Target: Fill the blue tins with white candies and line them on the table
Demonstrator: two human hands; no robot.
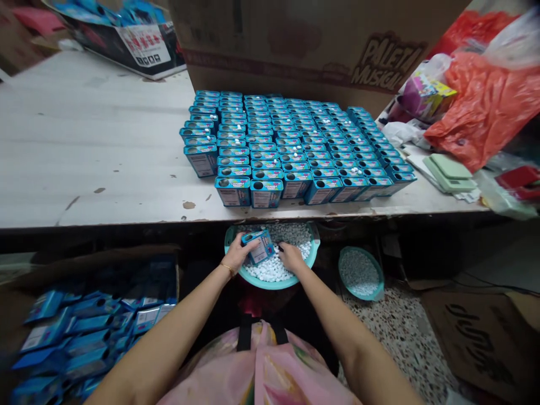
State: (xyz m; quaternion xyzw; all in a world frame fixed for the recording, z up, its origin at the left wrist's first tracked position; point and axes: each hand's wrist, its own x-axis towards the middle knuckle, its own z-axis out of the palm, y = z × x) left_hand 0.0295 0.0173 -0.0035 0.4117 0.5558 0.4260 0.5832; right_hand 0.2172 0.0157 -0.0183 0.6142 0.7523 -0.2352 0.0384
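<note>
My left hand (237, 252) holds a small blue box (260, 246) over a teal bowl (270, 282) full of small white candies (274, 269), below the table's front edge. Beside the box, my right hand (291, 256) rests in the candies with its fingers curled into them; whether it grips any is hidden. On the white table (93, 146) above stand several rows of the same blue boxes (291, 146), upright with round holes on top, some holding white candies.
A second teal bowl of white candies (361, 273) sits on the floor to the right. A carton of flat blue boxes (84, 332) lies at lower left. A large cardboard box (312, 45) stands behind the rows; red plastic bags (485, 107) and green pads (449, 171) at right.
</note>
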